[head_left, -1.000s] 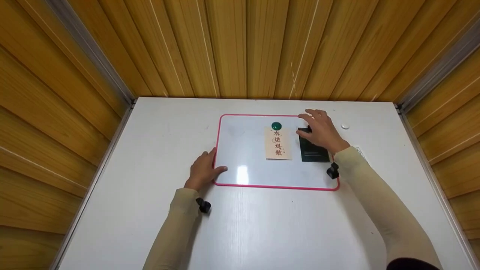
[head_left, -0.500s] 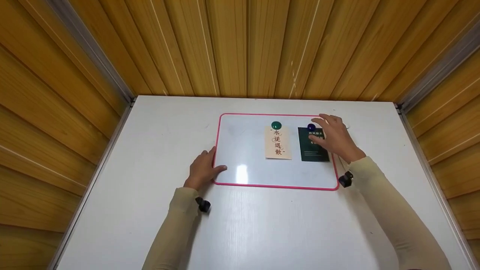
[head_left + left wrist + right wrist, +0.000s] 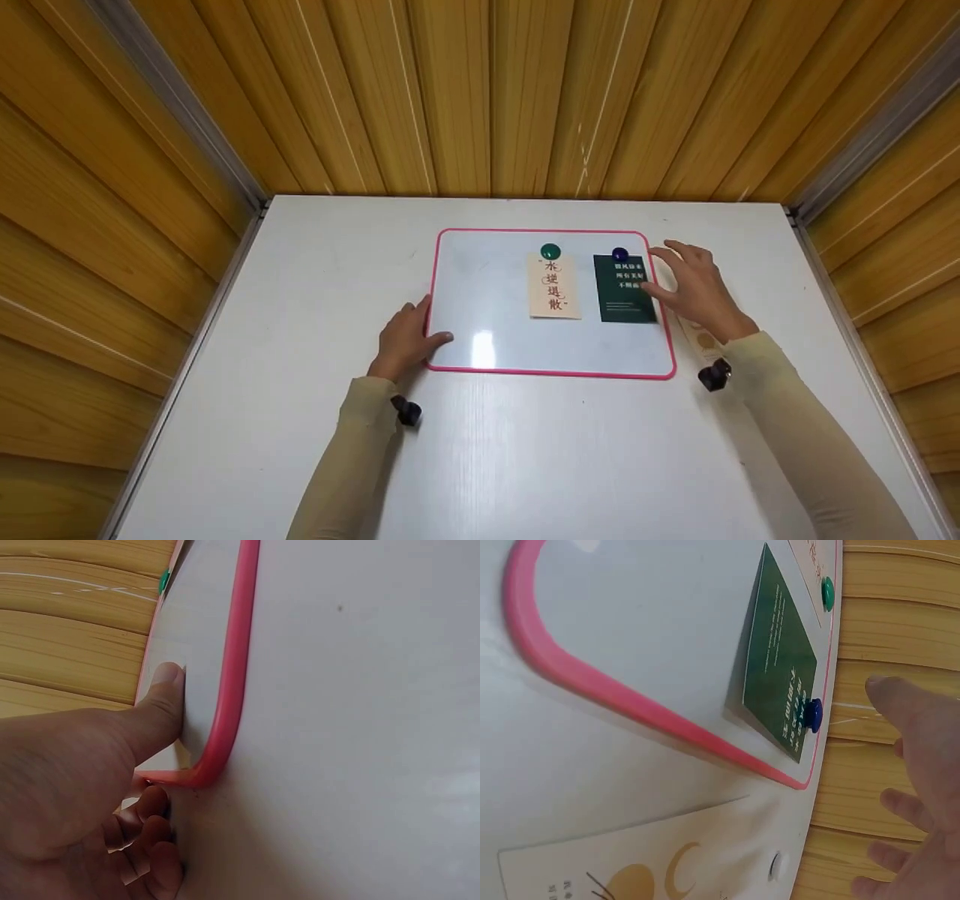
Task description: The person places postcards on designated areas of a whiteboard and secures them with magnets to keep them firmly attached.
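Observation:
A whiteboard point(image 3: 487, 300) with a pink rim lies on the white table. My left hand point(image 3: 405, 341) holds its left edge near the lower corner, thumb on the face and fingers curled at the rim in the left wrist view. On the board, a green round magnet point(image 3: 550, 251) tops a cream card point(image 3: 554, 292) with brown characters. A dark blue magnet point(image 3: 620, 255) sits at the top of a dark green card point(image 3: 626, 304), whose lower edge lifts a little in the right wrist view. My right hand point(image 3: 697, 289) hovers at the board's right edge, fingers spread, holding nothing.
Right of the board lies another pale card point(image 3: 630, 870) with a gold design, partly hidden by the right hand in the head view. A white round magnet point(image 3: 778, 865) is beside it on the table point(image 3: 247, 375). Wood-grain panels point(image 3: 450, 97) enclose the back and sides.
My right hand has drawn away from the blue magnet and moved right, uncovering the magnet and most of the green card. The left hand stays on the board's edge.

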`<state>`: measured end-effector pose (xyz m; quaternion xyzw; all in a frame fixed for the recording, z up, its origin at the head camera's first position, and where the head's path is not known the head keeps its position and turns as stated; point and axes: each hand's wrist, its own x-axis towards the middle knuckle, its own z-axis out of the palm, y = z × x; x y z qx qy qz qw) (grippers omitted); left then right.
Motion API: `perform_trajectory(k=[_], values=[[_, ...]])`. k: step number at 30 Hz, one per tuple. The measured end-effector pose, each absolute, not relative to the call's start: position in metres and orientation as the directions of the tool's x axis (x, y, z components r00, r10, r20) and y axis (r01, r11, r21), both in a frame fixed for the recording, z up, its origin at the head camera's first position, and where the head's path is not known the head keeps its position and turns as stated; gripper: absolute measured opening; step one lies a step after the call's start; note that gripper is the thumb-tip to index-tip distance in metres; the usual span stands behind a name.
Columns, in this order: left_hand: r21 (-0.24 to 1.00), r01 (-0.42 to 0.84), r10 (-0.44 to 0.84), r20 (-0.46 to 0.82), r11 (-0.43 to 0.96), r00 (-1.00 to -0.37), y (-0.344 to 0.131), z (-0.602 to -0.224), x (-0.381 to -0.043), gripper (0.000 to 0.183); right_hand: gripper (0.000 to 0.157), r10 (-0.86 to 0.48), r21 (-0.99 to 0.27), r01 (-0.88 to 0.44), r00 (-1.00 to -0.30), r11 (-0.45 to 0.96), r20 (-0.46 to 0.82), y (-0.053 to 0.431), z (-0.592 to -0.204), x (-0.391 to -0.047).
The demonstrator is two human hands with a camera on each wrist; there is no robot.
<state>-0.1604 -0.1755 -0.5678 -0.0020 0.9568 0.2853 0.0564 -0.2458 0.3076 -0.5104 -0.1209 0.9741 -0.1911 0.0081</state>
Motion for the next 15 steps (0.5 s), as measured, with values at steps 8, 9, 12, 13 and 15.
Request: perform_trajectory(k=[8, 9, 12, 13, 15], values=[[0.547, -0.029, 0.029, -0.098, 0.837, -0.995, -0.175, -0.567, -0.160, 0.090, 0.071, -0.208, -0.371, -0.207, -0.977, 0.905, 0.038, 0.327, -0.521, -0.235], [0.549, -0.029, 0.029, -0.098, 0.836, -0.995, -0.175, -0.567, -0.160, 0.090, 0.071, -0.206, -0.372, -0.207, -0.978, 0.905, 0.043, 0.330, -0.522, -0.234], [0.551, -0.033, 0.026, -0.099, 0.834, -0.995, -0.175, -0.567, -0.159, 0.090, 0.072, -0.193, -0.383, -0.196, -0.980, 0.903, 0.045, 0.338, -0.525, -0.229], [0.552, -0.035, 0.024, -0.098, 0.833, -0.995, -0.175, -0.567, -0.159, 0.090, 0.072, -0.189, -0.387, -0.191, -0.981, 0.902, 0.043, 0.341, -0.526, -0.228], [0.553, -0.037, 0.022, -0.099, 0.833, -0.995, -0.176, -0.567, -0.159, 0.090, 0.073, -0.174, -0.392, -0.171, -0.984, 0.904, 0.028, 0.345, -0.527, -0.225]])
